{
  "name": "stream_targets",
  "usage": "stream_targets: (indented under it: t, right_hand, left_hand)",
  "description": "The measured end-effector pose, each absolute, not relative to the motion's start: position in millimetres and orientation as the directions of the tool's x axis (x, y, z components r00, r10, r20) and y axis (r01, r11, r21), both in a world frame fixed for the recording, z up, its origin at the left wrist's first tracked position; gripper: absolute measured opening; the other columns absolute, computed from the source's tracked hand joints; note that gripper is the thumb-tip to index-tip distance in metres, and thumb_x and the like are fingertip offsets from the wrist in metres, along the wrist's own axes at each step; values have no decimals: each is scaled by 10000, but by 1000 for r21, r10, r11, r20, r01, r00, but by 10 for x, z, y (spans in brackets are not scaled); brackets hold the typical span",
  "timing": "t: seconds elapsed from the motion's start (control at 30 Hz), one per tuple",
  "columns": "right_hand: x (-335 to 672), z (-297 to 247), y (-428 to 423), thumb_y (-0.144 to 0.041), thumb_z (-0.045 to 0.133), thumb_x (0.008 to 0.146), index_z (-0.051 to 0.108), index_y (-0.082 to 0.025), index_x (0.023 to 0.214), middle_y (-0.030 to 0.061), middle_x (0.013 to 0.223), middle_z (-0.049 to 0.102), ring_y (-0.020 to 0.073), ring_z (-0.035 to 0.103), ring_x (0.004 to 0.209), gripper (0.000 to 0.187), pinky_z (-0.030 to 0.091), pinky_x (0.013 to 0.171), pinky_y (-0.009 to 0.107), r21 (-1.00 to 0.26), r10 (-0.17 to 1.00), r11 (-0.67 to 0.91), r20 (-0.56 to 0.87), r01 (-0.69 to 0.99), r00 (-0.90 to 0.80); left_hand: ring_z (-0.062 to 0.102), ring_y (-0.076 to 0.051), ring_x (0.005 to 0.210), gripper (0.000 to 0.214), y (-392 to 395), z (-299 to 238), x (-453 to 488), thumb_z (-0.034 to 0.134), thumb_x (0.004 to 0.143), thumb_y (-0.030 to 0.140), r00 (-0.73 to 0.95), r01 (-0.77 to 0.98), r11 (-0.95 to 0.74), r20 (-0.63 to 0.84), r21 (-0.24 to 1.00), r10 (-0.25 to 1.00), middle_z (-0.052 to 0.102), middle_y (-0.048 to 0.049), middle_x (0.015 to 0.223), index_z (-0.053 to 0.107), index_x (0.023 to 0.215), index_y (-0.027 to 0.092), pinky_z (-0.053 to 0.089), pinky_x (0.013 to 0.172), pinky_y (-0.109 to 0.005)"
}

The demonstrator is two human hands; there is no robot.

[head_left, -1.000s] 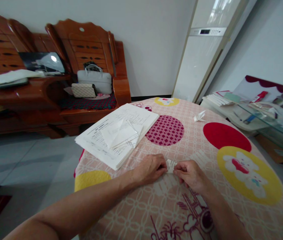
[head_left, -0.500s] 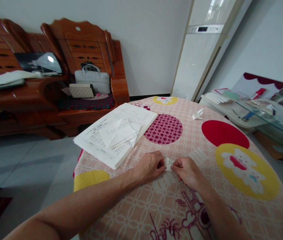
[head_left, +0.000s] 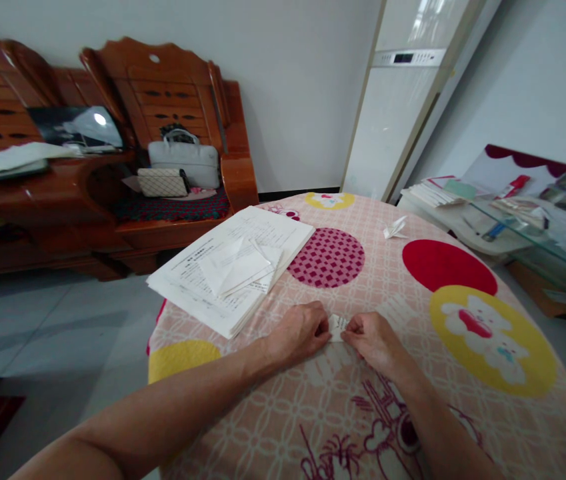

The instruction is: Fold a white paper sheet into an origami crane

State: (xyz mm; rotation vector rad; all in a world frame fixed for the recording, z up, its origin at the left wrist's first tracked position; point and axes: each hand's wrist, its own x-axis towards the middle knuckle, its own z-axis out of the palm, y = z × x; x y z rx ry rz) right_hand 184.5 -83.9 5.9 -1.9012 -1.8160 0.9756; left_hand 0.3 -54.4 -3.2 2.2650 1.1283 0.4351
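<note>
Between my two hands is a small folded piece of paper point(head_left: 337, 328), white with some dark print, low over the patterned tablecloth point(head_left: 283, 407). My left hand point(head_left: 303, 331) is closed on its left side, with the fingers curled and partly hidden. From the right, my right hand point(head_left: 370, 339) pinches the paper's other edge between thumb and fingers. The ends of the paper are hidden behind the fingertips. Beyond my left hand lies a stack of printed sheets point(head_left: 187, 293), with several loose folded papers point(head_left: 240, 265) on top.
A folded paper crane point(head_left: 395, 229) rests near the table's far right edge. To the right, a glass-topped side table point(head_left: 517, 243) carries papers and other items. Wooden armchairs point(head_left: 173, 87), one with a grey bag point(head_left: 197, 163), stand behind left. A tall white cabinet-like unit point(head_left: 393, 120) stands at the back.
The view has shifted very slightly. Both hands stay on the folded paper in almost the same place, with only a tiny movement of the fingers.
</note>
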Motion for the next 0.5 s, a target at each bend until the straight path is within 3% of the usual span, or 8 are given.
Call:
stream_targets:
  t: [0.23, 0.5]
  right_hand:
    - [1904, -5, -822, -192, 559, 822, 569, -174, 688, -46, 436, 543, 75, 459, 307, 136, 297, 351, 178, -731, 923, -264, -382, 629, -56]
    - [1999, -65, -838, -224, 506, 845, 548, -174, 733, -57, 478, 570, 61, 458, 293, 129, 278, 306, 149, -802, 901, -297, -415, 518, -126]
  left_hand:
    - [554, -125, 693, 57, -542, -20, 16, 612, 761, 164, 592, 627, -490, 38, 605, 805, 600, -14, 762, 621, 708, 149, 392, 620, -222]
    - [549, -117, 674, 54, -552, -5, 20, 609, 758, 158, 588, 623, -486, 43, 613, 808, 599, -13, 754, 620, 706, 145, 382, 606, -216]
